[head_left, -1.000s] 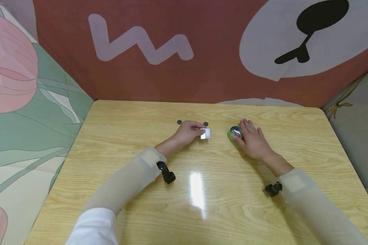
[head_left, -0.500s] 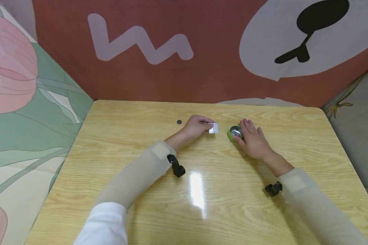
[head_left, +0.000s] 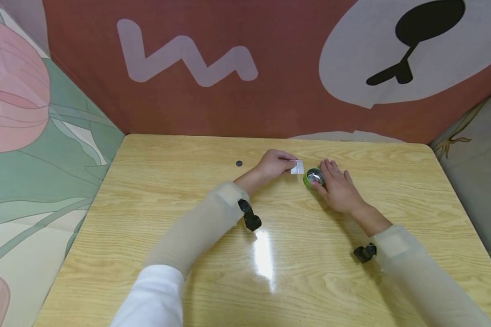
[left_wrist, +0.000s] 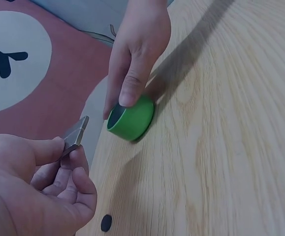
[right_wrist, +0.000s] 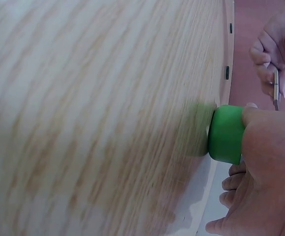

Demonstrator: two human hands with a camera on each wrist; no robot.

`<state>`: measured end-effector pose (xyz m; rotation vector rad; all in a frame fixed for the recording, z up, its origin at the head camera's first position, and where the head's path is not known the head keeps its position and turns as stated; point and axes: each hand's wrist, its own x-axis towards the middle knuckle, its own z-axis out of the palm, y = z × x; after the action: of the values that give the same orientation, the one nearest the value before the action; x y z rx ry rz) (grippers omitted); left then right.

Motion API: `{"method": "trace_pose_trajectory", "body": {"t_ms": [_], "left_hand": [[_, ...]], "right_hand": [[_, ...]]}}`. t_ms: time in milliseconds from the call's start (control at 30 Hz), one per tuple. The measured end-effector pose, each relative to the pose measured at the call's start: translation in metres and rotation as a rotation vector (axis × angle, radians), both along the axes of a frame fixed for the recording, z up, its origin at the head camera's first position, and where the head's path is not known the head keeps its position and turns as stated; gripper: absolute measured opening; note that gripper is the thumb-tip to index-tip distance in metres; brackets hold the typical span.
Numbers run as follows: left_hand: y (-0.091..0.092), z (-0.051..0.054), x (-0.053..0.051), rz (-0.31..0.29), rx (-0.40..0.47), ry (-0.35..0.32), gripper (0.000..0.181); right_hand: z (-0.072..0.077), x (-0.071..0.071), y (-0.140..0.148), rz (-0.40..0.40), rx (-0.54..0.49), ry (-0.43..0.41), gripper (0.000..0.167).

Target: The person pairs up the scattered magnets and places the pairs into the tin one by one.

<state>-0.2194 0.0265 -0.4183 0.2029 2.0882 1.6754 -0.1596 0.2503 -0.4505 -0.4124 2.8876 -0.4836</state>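
Observation:
Between thumb and fingers my left hand (head_left: 273,164) pinches a small flat silvery piece (head_left: 297,167), held above the table just left of a round green cup (head_left: 307,178). In the left wrist view the piece (left_wrist: 76,136) is tilted and apart from the green cup (left_wrist: 135,120). My right hand (head_left: 340,188) holds the cup at its right side, the thumb on its near rim and the fingers along the far side. The cup stands upright with a shiny metallic inside. The right wrist view shows the cup (right_wrist: 227,133) against my right palm (right_wrist: 270,162).
On the wooden table (head_left: 212,281) a small dark disc (head_left: 239,163) lies left of my left hand. In the right wrist view two dark discs (right_wrist: 227,73) show near the table edge. Behind the table stands a reddish printed backdrop (head_left: 286,81).
My left hand has moved right and slightly away with the silvery piece, closer to the cup. It now covers the second dark disc in the head view. My right hand and the cup have stayed put.

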Motion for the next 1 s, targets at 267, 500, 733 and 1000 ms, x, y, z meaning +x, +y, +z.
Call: {"method": "trace_pose_trajectory", "body": {"t_ms": [267, 500, 733, 1000], "left_hand": [[0.013, -0.001, -0.001, 0.001, 0.016, -0.017, 0.024], [0.024, -0.003, -0.003, 0.023, 0.028, -0.031, 0.023], [0.035, -0.001, -0.002, 0.025, 0.03, -0.049, 0.023], [0.042, -0.003, 0.0, 0.032, -0.031, -0.006, 0.02]], "right_hand": [[-0.001, -0.001, 0.0, 0.001, 0.004, -0.005, 0.08], [-0.001, 0.0, 0.001, 0.007, 0.004, -0.007, 0.08], [0.0, 0.0, 0.002, 0.007, -0.004, -0.011, 0.081], [-0.001, -0.001, 0.002, 0.003, -0.003, -0.01, 0.08]]}}
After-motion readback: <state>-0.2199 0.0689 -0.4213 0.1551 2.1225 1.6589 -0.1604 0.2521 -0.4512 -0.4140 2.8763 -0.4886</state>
